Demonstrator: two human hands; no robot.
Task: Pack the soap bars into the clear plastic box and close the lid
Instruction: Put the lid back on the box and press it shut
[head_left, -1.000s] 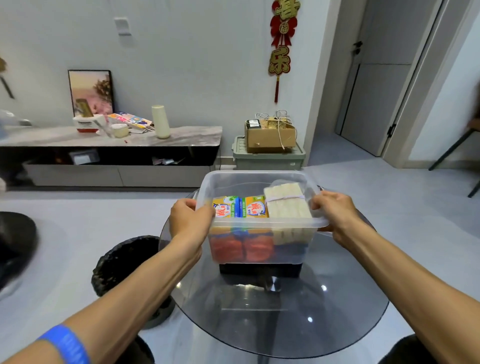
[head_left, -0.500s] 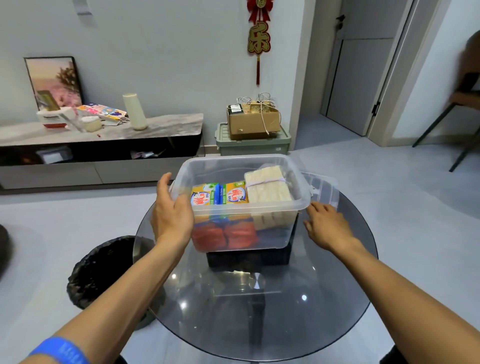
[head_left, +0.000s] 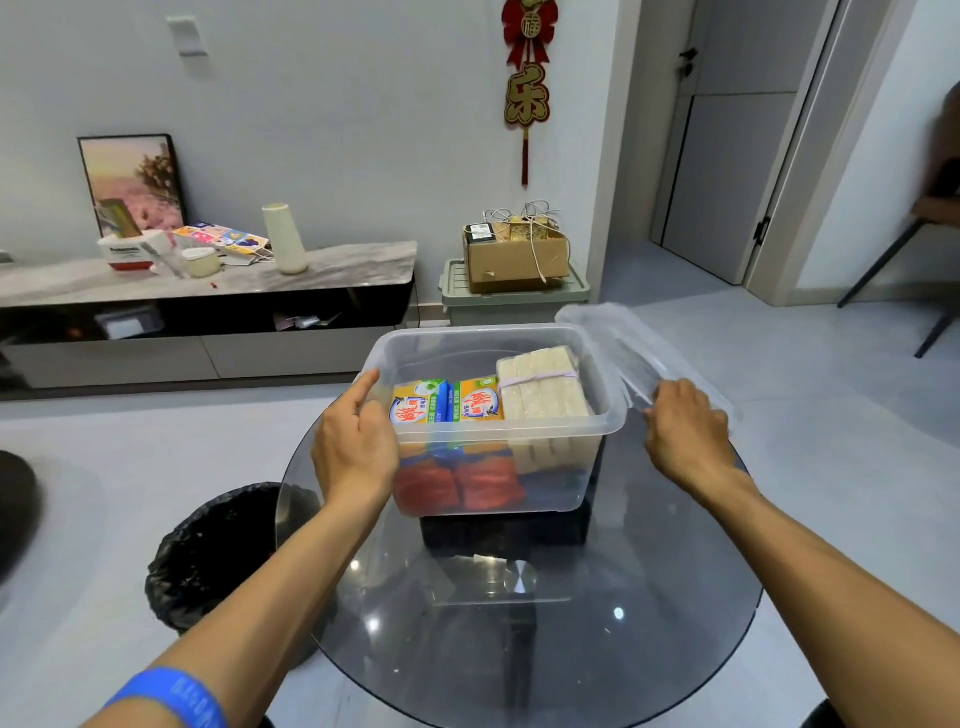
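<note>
Clear plastic box (head_left: 498, 467) sits mid-frame on round smoked-glass surface (head_left: 571, 649), wrapped soap bars (head_left: 470, 408) inside. Left hand (head_left: 356, 452) rests loosely open against box's left wall; right hand (head_left: 685, 434) pinches translucent lid (head_left: 618, 338), tilted at right rim.

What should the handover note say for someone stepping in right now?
Left hand: pressed against the left wall of the clear plastic box, steadying it, not closed on anything.
Right hand: grip shut on the near edge of the lid, which is tilted up beside the box's right rim.
Box sits on the glass table. Inside: two boxed soap bars and a banded bundle of pale bars.
Done: soap packed.
Left: swing the lid over and press it shut.
</note>
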